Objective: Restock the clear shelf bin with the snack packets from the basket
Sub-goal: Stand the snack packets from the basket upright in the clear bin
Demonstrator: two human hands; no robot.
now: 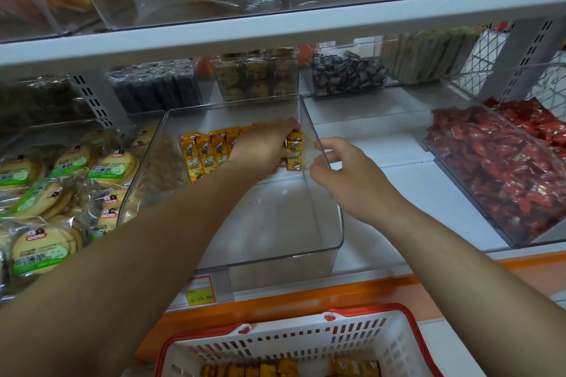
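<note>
A clear shelf bin [332, 223] stands on the middle shelf with a row of yellow snack packets [208, 153] upright along its back. My left hand [263, 144] reaches inside the bin and its fingers curl round the rightmost packets [294, 151] of that row. My right hand [340, 171] pinches the bin's right wall near its top edge. Below, a white basket [361, 333] with a red rim holds more yellow packets [263, 369].
Left of the bin lie round biscuit packs [70, 180] with green labels. A bin of red wrapped snacks [502, 168] sits to the right. Dark sweets [346, 73] and other bins stand behind. A yellow price tag [200, 292] hangs on the orange shelf edge.
</note>
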